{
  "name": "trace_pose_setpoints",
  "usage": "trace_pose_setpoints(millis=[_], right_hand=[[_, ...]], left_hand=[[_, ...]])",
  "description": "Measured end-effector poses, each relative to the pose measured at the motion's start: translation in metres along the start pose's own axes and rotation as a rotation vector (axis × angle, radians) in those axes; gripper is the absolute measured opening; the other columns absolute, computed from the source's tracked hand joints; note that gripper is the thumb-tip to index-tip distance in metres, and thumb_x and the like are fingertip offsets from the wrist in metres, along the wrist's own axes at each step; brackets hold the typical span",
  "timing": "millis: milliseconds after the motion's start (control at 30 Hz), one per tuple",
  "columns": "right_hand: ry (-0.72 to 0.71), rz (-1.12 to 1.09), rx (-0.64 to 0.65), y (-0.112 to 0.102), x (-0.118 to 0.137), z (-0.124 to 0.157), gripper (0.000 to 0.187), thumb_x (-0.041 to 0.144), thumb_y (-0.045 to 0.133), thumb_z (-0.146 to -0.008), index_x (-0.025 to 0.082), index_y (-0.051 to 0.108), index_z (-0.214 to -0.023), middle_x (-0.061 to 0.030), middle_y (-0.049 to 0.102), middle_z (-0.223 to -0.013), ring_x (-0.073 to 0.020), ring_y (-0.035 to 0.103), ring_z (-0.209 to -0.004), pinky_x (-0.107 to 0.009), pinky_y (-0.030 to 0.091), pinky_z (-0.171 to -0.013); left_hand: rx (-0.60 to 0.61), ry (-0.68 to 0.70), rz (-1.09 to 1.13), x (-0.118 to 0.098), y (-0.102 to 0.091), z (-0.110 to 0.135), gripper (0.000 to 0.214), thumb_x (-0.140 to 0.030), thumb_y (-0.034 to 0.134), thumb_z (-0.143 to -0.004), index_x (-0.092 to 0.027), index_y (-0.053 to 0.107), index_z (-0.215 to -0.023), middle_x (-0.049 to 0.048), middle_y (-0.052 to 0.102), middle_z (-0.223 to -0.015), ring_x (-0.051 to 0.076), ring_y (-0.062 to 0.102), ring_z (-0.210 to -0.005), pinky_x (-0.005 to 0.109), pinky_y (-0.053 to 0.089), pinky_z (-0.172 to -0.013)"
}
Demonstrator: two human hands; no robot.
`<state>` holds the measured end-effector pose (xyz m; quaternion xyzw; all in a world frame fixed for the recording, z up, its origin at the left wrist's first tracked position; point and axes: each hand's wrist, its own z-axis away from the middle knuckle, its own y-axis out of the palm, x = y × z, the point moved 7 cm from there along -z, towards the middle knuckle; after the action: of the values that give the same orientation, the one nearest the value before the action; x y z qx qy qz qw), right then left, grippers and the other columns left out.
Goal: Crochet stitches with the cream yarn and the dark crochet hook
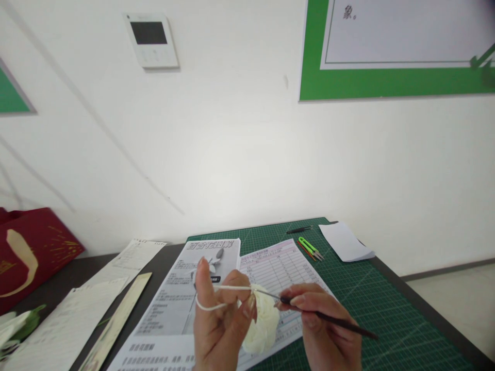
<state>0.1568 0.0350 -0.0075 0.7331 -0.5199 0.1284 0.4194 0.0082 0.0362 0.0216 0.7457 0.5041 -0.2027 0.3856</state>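
Note:
My left hand (222,322) is raised, its index finger upright with white yarn (228,288) looped round it, and its thumb and other fingers pinch a cream crocheted piece (266,322). My right hand (328,330) grips a dark-handled crochet hook (328,318), its metal tip pointing left into the top of the crocheted piece. Both hands hover over printed instruction sheets (181,304) on a green cutting mat (379,309).
Green thread snips (310,248), a dark tool (299,230) and a white paper (345,241) lie at the mat's far end. Papers and a ruler (116,322) lie to the left on the dark table. A red bag (31,252) stands far left. A white wall is close behind.

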Motion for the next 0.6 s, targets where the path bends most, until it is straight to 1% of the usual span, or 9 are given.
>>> trace_pose_setpoints(millis=[67,167,267,367,400,467,533,600], right_hand=[[0.043,-0.041,0.034,0.001,-0.004,-0.001,0.012,0.025,0.061,-0.086,0.024,0.071,-0.092,-0.0046,0.070,-0.089,-0.0162,0.067,-0.080,-0.026,0.058,-0.066],[0.104,-0.097,0.065,0.001,-0.010,-0.001,0.014,0.025,0.060,-0.086,0.025,0.070,-0.095,-0.0050,0.069,-0.090,-0.0159,0.067,-0.077,-0.027,0.059,-0.066],[0.126,-0.118,0.047,0.000,-0.012,-0.001,0.012,0.026,0.062,-0.085,0.025,0.071,-0.094,-0.0052,0.069,-0.089,-0.0159,0.067,-0.076,-0.027,0.058,-0.065],[0.144,-0.120,0.023,0.000,-0.012,-0.001,0.012,0.027,0.063,-0.085,0.024,0.071,-0.092,-0.0055,0.069,-0.088,-0.0165,0.066,-0.077,-0.028,0.057,-0.064],[0.143,-0.118,0.026,0.000,-0.012,-0.001,0.012,0.027,0.063,-0.085,0.024,0.071,-0.092,-0.0055,0.069,-0.086,-0.0171,0.066,-0.078,-0.028,0.057,-0.065],[0.140,-0.110,0.031,0.001,-0.011,-0.001,0.012,0.028,0.063,-0.085,0.024,0.071,-0.092,-0.0052,0.069,-0.085,-0.0176,0.066,-0.080,-0.028,0.057,-0.066],[0.138,-0.099,0.021,0.001,-0.011,-0.002,0.012,0.029,0.062,-0.085,0.024,0.071,-0.092,-0.0050,0.069,-0.086,-0.0172,0.065,-0.080,-0.028,0.057,-0.066],[0.131,-0.087,0.020,0.000,-0.012,-0.001,0.012,0.028,0.062,-0.085,0.024,0.071,-0.092,-0.0050,0.069,-0.087,-0.0167,0.065,-0.077,-0.028,0.056,-0.066]], left_hand=[[-0.025,-0.069,0.064,0.003,0.000,-0.001,0.069,-0.018,0.056,-0.086,-0.056,0.026,-0.136,-0.0053,0.053,-0.060,0.012,0.040,-0.060,0.023,0.040,-0.057],[-0.076,-0.175,0.134,0.006,0.000,-0.002,0.070,-0.019,0.058,-0.085,-0.050,0.026,-0.138,-0.0051,0.054,-0.054,0.013,0.042,-0.060,0.022,0.041,-0.058],[-0.105,-0.256,0.183,0.008,0.001,-0.003,0.070,-0.019,0.061,-0.082,-0.046,0.030,-0.139,-0.0046,0.052,-0.051,0.013,0.044,-0.061,0.022,0.042,-0.059],[-0.101,-0.293,0.186,0.012,0.000,-0.003,0.069,-0.019,0.062,-0.081,-0.045,0.034,-0.137,-0.0037,0.054,-0.056,0.014,0.050,-0.065,0.022,0.044,-0.061],[-0.094,-0.288,0.170,0.012,-0.002,-0.003,0.068,-0.019,0.063,-0.080,-0.045,0.035,-0.137,-0.0032,0.055,-0.060,0.014,0.052,-0.068,0.024,0.046,-0.065],[-0.068,-0.236,0.100,0.011,-0.005,-0.004,0.067,-0.020,0.063,-0.080,-0.043,0.036,-0.137,-0.0030,0.058,-0.065,0.015,0.056,-0.073,0.031,0.047,-0.078],[-0.025,-0.147,-0.024,0.007,-0.008,-0.006,0.064,-0.019,0.060,-0.082,-0.040,0.037,-0.138,-0.0040,0.058,-0.063,0.016,0.058,-0.078,0.038,0.040,-0.093],[0.033,-0.040,-0.192,0.001,-0.010,-0.007,0.063,-0.015,0.057,-0.084,-0.037,0.036,-0.139,-0.0042,0.059,-0.063,0.018,0.058,-0.085,0.044,0.031,-0.101]])
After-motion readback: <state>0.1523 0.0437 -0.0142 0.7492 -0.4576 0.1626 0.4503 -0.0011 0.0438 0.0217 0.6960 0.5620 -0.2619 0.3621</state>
